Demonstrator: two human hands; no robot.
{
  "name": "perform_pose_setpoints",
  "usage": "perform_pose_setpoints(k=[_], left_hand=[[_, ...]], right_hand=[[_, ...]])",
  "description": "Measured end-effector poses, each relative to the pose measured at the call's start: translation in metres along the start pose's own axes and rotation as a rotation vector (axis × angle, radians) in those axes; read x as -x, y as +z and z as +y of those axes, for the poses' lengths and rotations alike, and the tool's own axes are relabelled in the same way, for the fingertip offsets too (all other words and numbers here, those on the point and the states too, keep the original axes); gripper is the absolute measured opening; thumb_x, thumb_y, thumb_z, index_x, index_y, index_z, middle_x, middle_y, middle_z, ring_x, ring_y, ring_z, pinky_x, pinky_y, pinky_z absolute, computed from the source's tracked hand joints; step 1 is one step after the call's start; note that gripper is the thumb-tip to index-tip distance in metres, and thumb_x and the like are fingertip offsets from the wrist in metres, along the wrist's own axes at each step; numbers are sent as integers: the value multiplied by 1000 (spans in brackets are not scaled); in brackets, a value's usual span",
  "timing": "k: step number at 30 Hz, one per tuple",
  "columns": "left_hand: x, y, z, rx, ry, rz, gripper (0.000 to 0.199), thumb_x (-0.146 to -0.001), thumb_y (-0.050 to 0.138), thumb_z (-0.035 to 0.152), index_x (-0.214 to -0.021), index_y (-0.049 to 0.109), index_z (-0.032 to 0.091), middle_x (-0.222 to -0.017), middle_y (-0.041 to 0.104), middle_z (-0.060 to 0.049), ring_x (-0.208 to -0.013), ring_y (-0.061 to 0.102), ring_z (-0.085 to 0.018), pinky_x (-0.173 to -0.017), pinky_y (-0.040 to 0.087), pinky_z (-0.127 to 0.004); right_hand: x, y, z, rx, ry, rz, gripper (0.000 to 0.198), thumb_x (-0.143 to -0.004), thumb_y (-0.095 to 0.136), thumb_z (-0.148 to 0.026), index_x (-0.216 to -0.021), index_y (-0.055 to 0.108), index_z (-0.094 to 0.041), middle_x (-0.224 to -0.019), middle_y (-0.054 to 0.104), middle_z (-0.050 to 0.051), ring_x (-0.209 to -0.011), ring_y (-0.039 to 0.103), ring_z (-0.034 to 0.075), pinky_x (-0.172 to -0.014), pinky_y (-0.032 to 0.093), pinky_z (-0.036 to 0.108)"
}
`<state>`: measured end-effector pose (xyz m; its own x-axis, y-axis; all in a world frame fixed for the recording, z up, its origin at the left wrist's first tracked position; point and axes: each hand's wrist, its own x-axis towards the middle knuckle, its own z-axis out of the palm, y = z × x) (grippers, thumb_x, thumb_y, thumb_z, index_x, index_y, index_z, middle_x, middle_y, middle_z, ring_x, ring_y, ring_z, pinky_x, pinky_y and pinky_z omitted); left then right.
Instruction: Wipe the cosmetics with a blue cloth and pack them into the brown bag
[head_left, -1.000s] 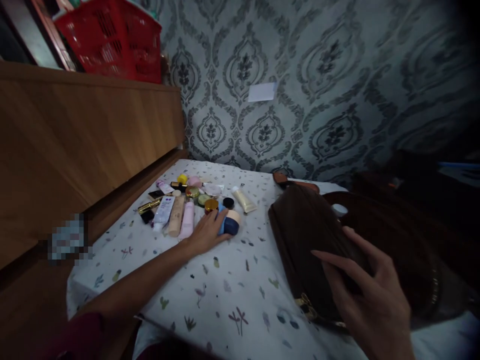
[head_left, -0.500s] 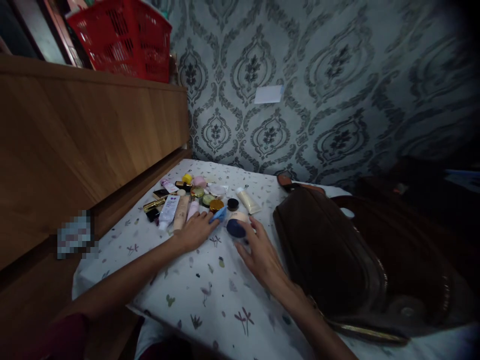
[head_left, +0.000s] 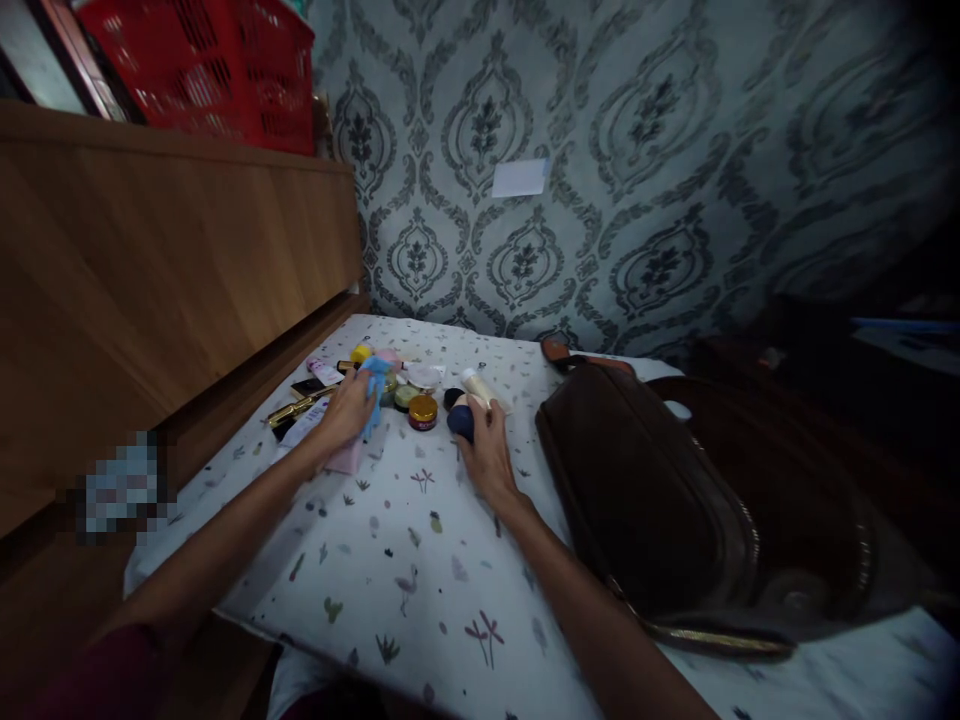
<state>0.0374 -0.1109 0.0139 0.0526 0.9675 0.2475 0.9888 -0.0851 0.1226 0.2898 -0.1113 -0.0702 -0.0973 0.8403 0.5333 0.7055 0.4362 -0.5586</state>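
Observation:
My left hand [head_left: 350, 412] is closed on a crumpled light blue cloth [head_left: 375, 373] above a cluster of cosmetics. My right hand [head_left: 489, 452] is wrapped round a pale container with a navy lid [head_left: 460, 423], tilted with its lid facing left. A cream-coloured tube [head_left: 478, 385] and a small black-lidded pot [head_left: 453, 398] lie just behind it. Between my hands sit a gold-lidded jar [head_left: 422, 411] and a greenish jar [head_left: 406, 397]. Below my left wrist a pink item [head_left: 345, 457] shows in part. My left forearm and hand hide some of the cosmetics.
A dark brown leather bag [head_left: 645, 500] lies on the right of the patterned white cloth-covered surface [head_left: 405, 545]. Gold tubes [head_left: 292, 410] and a yellow item [head_left: 361, 353] lie at the left. A wooden cabinet [head_left: 180, 260] borders the left side, carrying a red basket [head_left: 217, 70].
My left hand has moved left and back with the blue cloth, away from the gold-lidded jar. My right hand has closed round the navy-lidded container. The view has shifted slightly.

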Motion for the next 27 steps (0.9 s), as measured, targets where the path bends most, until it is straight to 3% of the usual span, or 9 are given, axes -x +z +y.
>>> perform_pose_setpoints(k=[3,6,9,12,19,27], left_hand=[[-27,7,4,-16,-80,-18,49,-96,44,42,-135,45,11,-132,50,-21,-123,52,-34,-96,46,-43],[-46,14,7,-31,-106,-83,54,-88,58,43,-132,47,13,-134,51,-20,-126,51,-37,-97,45,-44],[-57,18,5,-43,-114,-130,58,-82,64,41,-129,49,11,-134,51,-22,-122,54,-38,-94,46,-43],[-63,17,-1,-48,-102,-147,57,-80,66,44,-126,51,13,-132,54,-20,-121,55,-36,-93,47,-40],[-53,15,-11,-17,-40,-95,58,-79,67,47,-126,50,18,-126,58,-14,-119,56,-31,-92,48,-36],[-32,9,-7,-41,33,-25,56,-82,66,43,-129,47,20,-125,55,-12,-117,55,-31,-90,49,-38]], right_hand=[[3,-6,-3,43,53,63,61,-82,58,-24,-141,41,-19,-134,41,17,-124,49,34,-98,49,50],[3,-14,-10,87,114,86,50,-81,61,-30,-129,48,-17,-118,52,15,-109,56,32,-83,52,44],[2,-19,-17,50,183,26,42,-84,59,-32,-123,49,-19,-95,61,7,-86,62,25,-69,49,34],[2,-21,-21,17,193,-52,41,-85,57,-31,-124,48,-19,-76,59,-1,-68,60,20,-62,42,29],[3,-19,-18,-84,28,-105,42,-84,53,-22,-126,52,-21,-78,63,-1,-69,61,17,-65,43,26],[1,-17,-15,-109,20,-141,49,-82,54,-18,-131,52,-20,-82,65,0,-69,60,16,-66,44,26]])
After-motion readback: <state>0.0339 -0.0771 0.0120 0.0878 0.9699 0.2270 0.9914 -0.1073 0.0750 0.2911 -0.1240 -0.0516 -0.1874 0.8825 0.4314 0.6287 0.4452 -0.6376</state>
